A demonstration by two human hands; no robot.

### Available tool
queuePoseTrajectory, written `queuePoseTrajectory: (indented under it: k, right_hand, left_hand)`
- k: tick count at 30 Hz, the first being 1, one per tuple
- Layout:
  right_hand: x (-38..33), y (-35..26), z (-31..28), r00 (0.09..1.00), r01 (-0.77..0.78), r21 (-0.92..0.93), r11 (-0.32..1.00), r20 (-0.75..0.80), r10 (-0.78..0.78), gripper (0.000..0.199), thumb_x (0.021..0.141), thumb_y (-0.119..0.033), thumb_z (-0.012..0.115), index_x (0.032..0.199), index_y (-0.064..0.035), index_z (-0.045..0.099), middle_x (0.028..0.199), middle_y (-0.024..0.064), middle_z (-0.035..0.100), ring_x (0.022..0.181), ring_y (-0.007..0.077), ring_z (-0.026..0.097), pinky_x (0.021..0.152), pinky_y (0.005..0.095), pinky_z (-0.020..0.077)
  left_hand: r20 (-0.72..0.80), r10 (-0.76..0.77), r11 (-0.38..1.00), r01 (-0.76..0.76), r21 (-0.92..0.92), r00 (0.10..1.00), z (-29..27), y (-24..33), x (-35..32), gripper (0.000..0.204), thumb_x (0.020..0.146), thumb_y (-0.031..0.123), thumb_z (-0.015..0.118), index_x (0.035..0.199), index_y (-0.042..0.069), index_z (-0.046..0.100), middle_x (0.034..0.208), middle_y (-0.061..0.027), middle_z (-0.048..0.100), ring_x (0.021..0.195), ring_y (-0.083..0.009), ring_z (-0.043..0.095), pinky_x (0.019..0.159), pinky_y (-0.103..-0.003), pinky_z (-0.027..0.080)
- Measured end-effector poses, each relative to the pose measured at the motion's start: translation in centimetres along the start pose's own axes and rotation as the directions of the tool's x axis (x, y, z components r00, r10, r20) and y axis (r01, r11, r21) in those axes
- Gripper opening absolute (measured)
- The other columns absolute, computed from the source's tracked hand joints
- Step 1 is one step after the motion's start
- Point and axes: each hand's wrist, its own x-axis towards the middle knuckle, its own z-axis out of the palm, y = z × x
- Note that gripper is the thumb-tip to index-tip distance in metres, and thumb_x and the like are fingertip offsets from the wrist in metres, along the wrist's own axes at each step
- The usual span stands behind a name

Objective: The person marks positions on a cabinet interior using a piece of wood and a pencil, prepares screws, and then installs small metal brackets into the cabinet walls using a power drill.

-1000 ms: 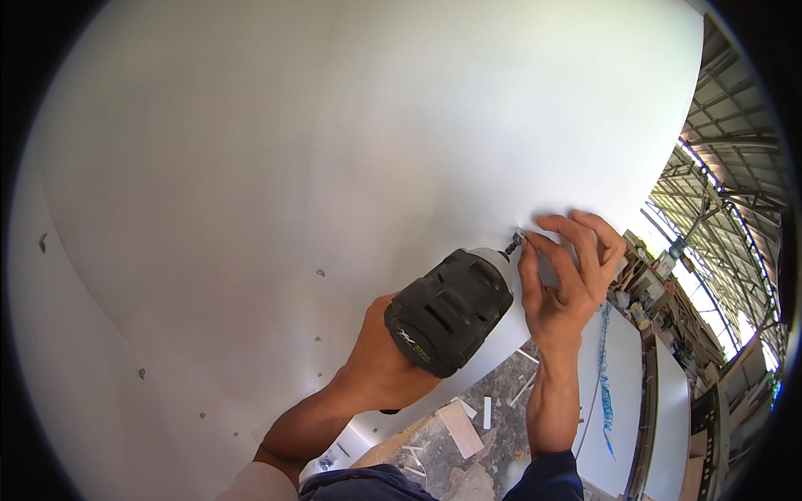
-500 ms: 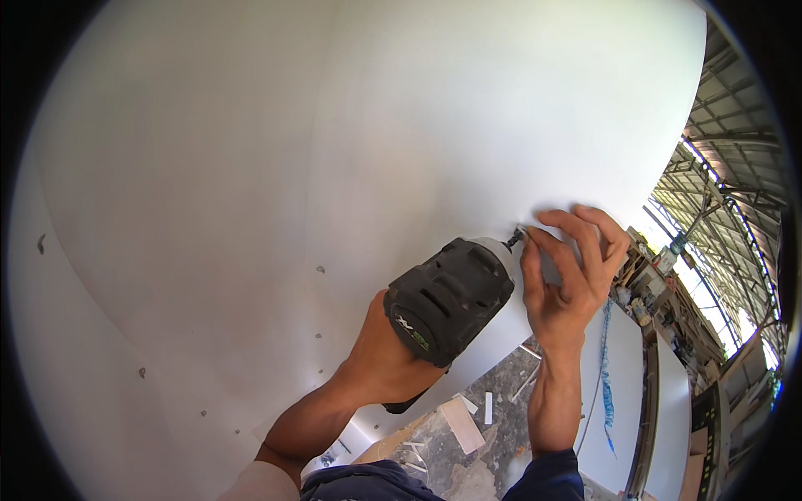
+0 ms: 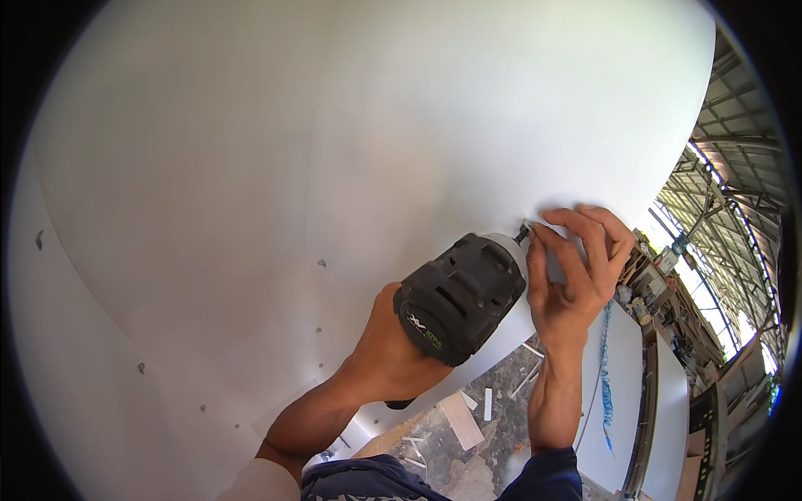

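My left hand (image 3: 397, 355) is wrapped round the handle of a black cordless power driver (image 3: 459, 301), which points up and to the right. The tip of its bit meets a small metal clip (image 3: 525, 225) against a large white panel (image 3: 251, 167). Beside the tip, my right hand (image 3: 581, 275) pinches that clip between thumb and index finger. Its other fingers are bent, near or on the panel surface. Further small grey clips (image 3: 322, 263) sit on the panel in rows to the left. The driver hides most of my left fingers.
Below the panel's lower edge is a stained floor (image 3: 505, 409) with offcuts, among them a pale board piece (image 3: 461, 420). At the right, a blue coiled hose (image 3: 608, 376) hangs by another white panel (image 3: 632, 359). Timber stacks (image 3: 718, 367) stand under a metal-framed roof (image 3: 739, 138).
The driver and my left hand have shifted slightly right and up, with the bit still at the clip. My right hand has moved a little to the right.
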Motion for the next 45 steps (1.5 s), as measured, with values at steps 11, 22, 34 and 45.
queuePoseTrajectory:
  k: [11,22,34,45]
  right_hand:
    - [0.1,-0.1,0.0,1.000,-0.004,0.028,1.000,-0.006,0.004,0.023,0.063,0.006,0.076,0.083,-0.0026,0.072,0.103,0.0041,0.068,0.107,0.0300,0.053,0.087,0.0418,0.0445]
    - [0.2,0.2,0.0,1.000,-0.030,0.060,0.998,0.001,0.030,0.024,0.064,0.005,0.075,0.087,-0.0029,0.071,0.104,0.0037,0.068,0.105,0.0275,0.054,0.089,0.0387,0.0433]
    - [0.2,-0.6,0.1,0.998,0.049,-0.281,0.958,0.046,-0.037,0.023,0.068,-0.006,0.076,0.087,-0.0182,0.071,0.103,-0.0065,0.063,0.105,0.0166,0.053,0.092,0.0453,0.0239]
    - [0.8,0.5,-0.7,0.970,0.177,-0.219,0.960,0.202,-0.133,0.027,0.067,-0.001,0.073,0.090,-0.0155,0.071,0.095,-0.0055,0.061,0.091,0.0137,0.053,0.083,0.0381,0.0230]
  left_hand:
    - [0.001,-0.036,0.999,0.037,-0.018,0.999,0.3,-0.8,-0.4,0.025,0.074,0.002,0.069,0.098,0.003,0.064,0.092,-0.0103,0.067,0.080,-0.0251,0.064,0.075,-0.035,0.051]
    - [-0.009,-0.139,0.984,0.137,-0.112,0.990,1.0,-2.5,-0.8,0.037,0.073,0.003,0.072,0.109,0.003,0.063,0.101,-0.0125,0.064,0.092,-0.0265,0.062,0.083,-0.038,0.050]
    - [-0.061,-0.193,0.976,0.185,-0.117,0.979,-1.1,-0.9,-5.2,0.051,0.067,-0.005,0.076,0.115,0.002,0.061,0.102,-0.0109,0.065,0.097,-0.0216,0.063,0.087,-0.038,0.050]
    - [-0.130,-0.453,0.887,0.432,-0.160,0.882,-3.8,-3.9,-9.6,0.039,0.066,-0.004,0.074,0.103,0.003,0.065,0.085,-0.0047,0.066,0.079,-0.0163,0.063,0.074,-0.033,0.051]
